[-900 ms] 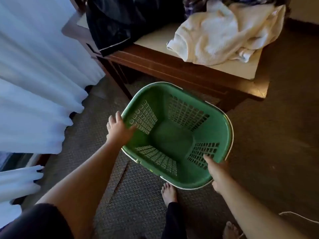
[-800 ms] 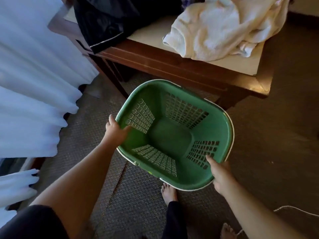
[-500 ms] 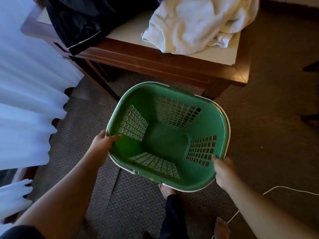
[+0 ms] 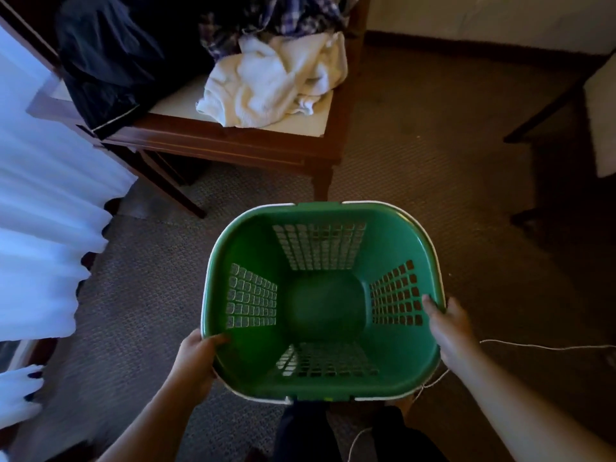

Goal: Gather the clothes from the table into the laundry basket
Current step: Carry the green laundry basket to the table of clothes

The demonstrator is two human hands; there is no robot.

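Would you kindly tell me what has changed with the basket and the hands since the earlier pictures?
The green basket has turned from askew to square before the person and now appears farther from the table. The left hand still grips its left rim and the right hand its right rim. Unchanged: the basket is empty, and the white garment and dark garment lie on the table.

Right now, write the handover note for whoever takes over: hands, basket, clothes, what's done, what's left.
Left hand grips the green laundry basket at its left rim; right hand grips its right rim.
The basket is empty, in front of the table.
On the table: white garment, dark garment, plaid garment behind them.
Done: nothing gathered yet.
Left: move all three garments into the basket.
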